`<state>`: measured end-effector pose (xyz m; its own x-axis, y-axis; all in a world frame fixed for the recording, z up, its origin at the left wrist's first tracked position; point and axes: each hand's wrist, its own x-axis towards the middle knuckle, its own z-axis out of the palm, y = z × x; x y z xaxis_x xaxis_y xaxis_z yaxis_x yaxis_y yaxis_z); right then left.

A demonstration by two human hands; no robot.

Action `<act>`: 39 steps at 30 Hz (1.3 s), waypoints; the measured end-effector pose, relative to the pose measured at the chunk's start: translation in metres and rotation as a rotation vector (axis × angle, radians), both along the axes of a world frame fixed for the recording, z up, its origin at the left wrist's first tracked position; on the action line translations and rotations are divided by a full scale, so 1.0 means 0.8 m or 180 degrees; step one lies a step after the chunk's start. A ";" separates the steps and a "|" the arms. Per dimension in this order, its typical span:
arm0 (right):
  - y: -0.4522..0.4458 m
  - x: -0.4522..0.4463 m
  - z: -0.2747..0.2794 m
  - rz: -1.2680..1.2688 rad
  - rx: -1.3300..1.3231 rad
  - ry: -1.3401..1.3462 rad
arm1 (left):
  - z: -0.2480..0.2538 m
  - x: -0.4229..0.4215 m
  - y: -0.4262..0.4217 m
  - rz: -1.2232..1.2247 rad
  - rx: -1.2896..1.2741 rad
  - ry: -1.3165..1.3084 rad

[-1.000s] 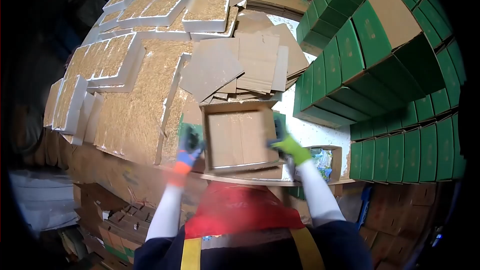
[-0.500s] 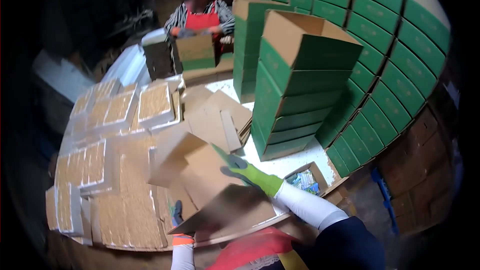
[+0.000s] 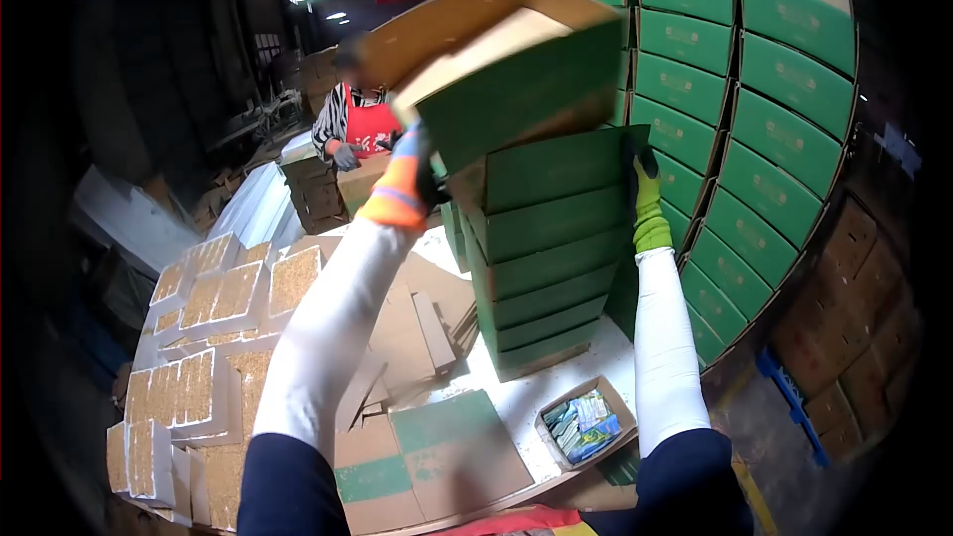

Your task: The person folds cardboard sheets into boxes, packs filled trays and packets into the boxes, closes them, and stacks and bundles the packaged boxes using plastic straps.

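Observation:
An open green and brown cardboard box (image 3: 526, 89) sits tilted on a tall stack of green boxes (image 3: 551, 248), its left side higher on the far edge. My left hand (image 3: 407, 179), in an orange and grey glove, grips its near left lower corner; motion blurs the fingers. On the right, my right hand (image 3: 643, 184), in a lime and dark grey glove, holds the right edge of the stack's uppermost box. Its fingertips are partly hidden against the cardboard.
Flattened cardboard (image 3: 462, 457) lies on the near white table. A small carton of colourful packets (image 3: 586, 427) stands close by. White trays with tan contents (image 3: 194, 387) cover the left side. Green boxes (image 3: 740, 119) form a wall at right. A person (image 3: 362, 129) stands opposite.
Both hands have risen from the table's near edge to the top of the stack. The open box has moved up from the table onto the stack, and the view has tilted upward.

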<state>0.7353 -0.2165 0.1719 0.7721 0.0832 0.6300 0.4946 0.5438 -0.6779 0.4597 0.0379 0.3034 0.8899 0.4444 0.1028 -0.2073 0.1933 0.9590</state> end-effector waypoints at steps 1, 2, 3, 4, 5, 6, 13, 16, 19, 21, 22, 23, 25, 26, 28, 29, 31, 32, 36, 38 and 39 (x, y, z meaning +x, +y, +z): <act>0.001 -0.019 0.003 -0.0807 -0.0259 -0.0182 | 0.007 0.017 -0.010 0.0051 0.0399 0.0233; 0.002 -0.030 0.006 -0.1616 -0.0523 -0.0374 | 0.013 0.024 -0.006 -0.0009 0.0636 0.0715; 0.005 -0.030 0.003 -0.1612 -0.0543 -0.0360 | 0.022 0.024 -0.019 0.0011 0.0744 0.1190; 0.007 -0.032 -0.002 -0.2279 -0.0799 -0.0534 | 0.030 0.024 -0.032 -0.0005 0.0846 0.1663; 0.010 -0.032 -0.007 -0.2929 -0.1056 -0.0720 | -0.014 0.079 -0.005 -0.0456 0.0898 0.0888; 0.015 -0.030 -0.011 -0.2853 -0.0777 -0.0745 | -0.009 0.094 -0.003 -0.0433 0.0848 0.0923; -0.013 -0.057 0.019 -0.3449 -0.1423 -0.1078 | -0.026 -0.006 -0.015 -0.0731 0.0757 0.0149; -0.022 -0.106 0.039 -0.2527 -0.1980 -0.0695 | -0.130 -0.057 0.038 -0.0929 0.0107 -0.0615; -0.006 -0.268 0.011 -0.2771 -0.1077 -0.1779 | -0.222 -0.224 0.020 0.0871 0.1429 0.0231; 0.005 -0.364 -0.067 -0.1369 -0.1321 -0.1239 | -0.420 -0.356 0.071 0.2216 0.1370 0.0884; 0.009 -0.419 -0.125 -0.0480 -0.1927 -0.0753 | -0.525 -0.449 0.071 0.3146 0.1977 0.2307; 0.017 -0.468 -0.181 0.0303 -0.2631 -0.0166 | -0.517 -0.494 0.023 0.3143 0.1944 0.4027; -0.002 -0.527 -0.331 0.0467 -0.4176 0.0418 | -0.583 -0.559 -0.047 0.2304 0.1865 0.5262; -0.020 -0.550 -0.413 0.0267 -0.5105 0.0395 | -0.573 -0.559 -0.084 0.2355 0.2484 0.5056; -0.011 -0.576 -0.425 -0.0112 -0.5436 0.0568 | -0.563 -0.558 -0.094 0.2112 0.2624 0.4651; -0.010 -0.578 -0.421 -0.0096 -0.5303 0.0936 | -0.544 -0.562 -0.097 0.1905 0.2428 0.4652; -0.012 -0.557 -0.401 0.0049 -0.4905 0.0833 | -0.550 -0.594 -0.099 0.1966 0.1894 0.4117; -0.004 -0.547 -0.377 0.0180 -0.5047 0.0744 | -0.553 -0.598 -0.083 0.2114 0.1475 0.3483; 0.016 -0.508 -0.307 0.0533 -0.4721 0.0177 | -0.400 -0.565 -0.095 0.1288 0.3941 0.3032; 0.037 -0.483 -0.268 0.0756 -0.5060 -0.0110 | -0.394 -0.546 -0.080 0.1036 0.4583 0.2883; 0.058 -0.471 -0.220 0.1044 -0.5472 -0.0269 | -0.390 -0.538 -0.068 0.0796 0.5225 0.2744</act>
<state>0.3586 -0.1701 -0.0041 0.5609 0.7718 -0.2995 0.5823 -0.6250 -0.5200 0.0292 -0.0161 -0.0088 0.8614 0.4926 0.1236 0.4989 -0.8663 -0.0242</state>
